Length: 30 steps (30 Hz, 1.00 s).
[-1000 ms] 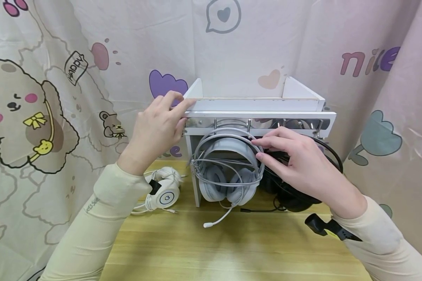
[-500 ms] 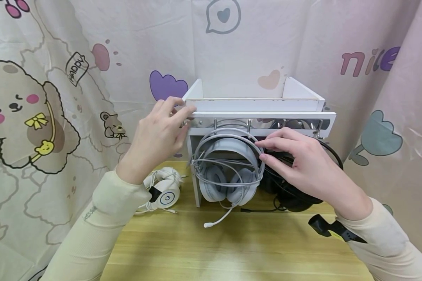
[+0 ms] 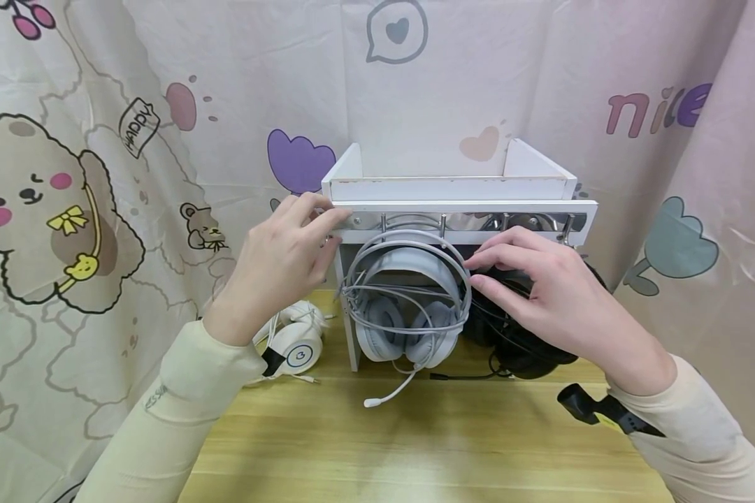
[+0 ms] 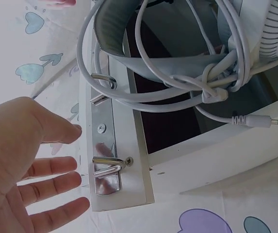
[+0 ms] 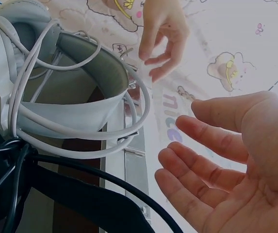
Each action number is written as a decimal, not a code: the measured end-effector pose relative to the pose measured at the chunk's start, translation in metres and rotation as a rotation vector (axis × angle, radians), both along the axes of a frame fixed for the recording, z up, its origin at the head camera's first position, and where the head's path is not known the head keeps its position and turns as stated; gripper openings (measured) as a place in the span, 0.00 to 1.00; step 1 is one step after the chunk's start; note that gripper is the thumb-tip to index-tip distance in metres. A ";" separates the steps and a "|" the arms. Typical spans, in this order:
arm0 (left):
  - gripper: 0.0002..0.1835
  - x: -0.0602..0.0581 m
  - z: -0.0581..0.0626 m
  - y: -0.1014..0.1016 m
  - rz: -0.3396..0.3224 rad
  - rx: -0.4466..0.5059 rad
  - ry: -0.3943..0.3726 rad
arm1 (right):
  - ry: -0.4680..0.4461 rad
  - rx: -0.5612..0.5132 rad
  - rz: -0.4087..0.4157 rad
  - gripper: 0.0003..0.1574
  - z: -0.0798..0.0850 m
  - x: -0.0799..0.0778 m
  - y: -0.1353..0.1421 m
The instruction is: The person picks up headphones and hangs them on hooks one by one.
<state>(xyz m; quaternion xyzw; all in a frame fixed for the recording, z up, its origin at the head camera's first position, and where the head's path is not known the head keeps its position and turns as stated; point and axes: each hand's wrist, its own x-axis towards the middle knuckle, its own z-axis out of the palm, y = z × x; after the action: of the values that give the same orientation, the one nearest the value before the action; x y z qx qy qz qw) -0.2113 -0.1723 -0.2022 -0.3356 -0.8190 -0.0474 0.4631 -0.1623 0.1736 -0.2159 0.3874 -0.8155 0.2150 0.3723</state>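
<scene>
A grey headset (image 3: 415,260) with its cable looped round it hangs from the metal hook strip (image 3: 472,222) of a white rack (image 3: 453,189). My left hand (image 3: 279,262) is at the strip's left end; its fingers are loosely bent and hold nothing in the left wrist view, beside a bare double hook (image 4: 107,164). Just right of the grey headset is my right hand (image 3: 560,293). The right wrist view shows its fingers relaxed and apart from the grey cable (image 5: 141,104). Behind that hand hangs a black headset (image 3: 528,356), partly hidden.
On the wooden table (image 3: 415,454), left of the rack, lies a white headset (image 3: 298,349) with its cable wound up, partly behind the left wrist. A patterned curtain (image 3: 226,49) surrounds the table at the back and sides.
My left hand has come down a little along the rack's left end. My right hand has drawn slightly right and down, away from the grey headset. The headsets have kept their places.
</scene>
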 end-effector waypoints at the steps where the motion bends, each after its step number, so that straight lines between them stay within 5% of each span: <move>1: 0.17 0.001 -0.001 0.000 -0.003 -0.001 0.001 | -0.001 -0.002 0.001 0.14 0.000 0.000 0.000; 13: 0.19 0.011 -0.015 -0.008 -0.043 0.024 -0.026 | -0.040 -0.030 -0.005 0.19 0.006 0.005 0.007; 30: 0.20 0.021 -0.034 -0.021 -0.043 0.018 -0.050 | 0.019 -0.023 -0.036 0.23 0.019 0.006 0.019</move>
<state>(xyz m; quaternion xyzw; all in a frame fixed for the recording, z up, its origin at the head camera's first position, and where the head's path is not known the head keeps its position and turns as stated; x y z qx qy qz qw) -0.1905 -0.1930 -0.2364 -0.3475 -0.8224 -0.0732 0.4444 -0.1565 0.1926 -0.1967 0.3705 -0.8163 0.2140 0.3880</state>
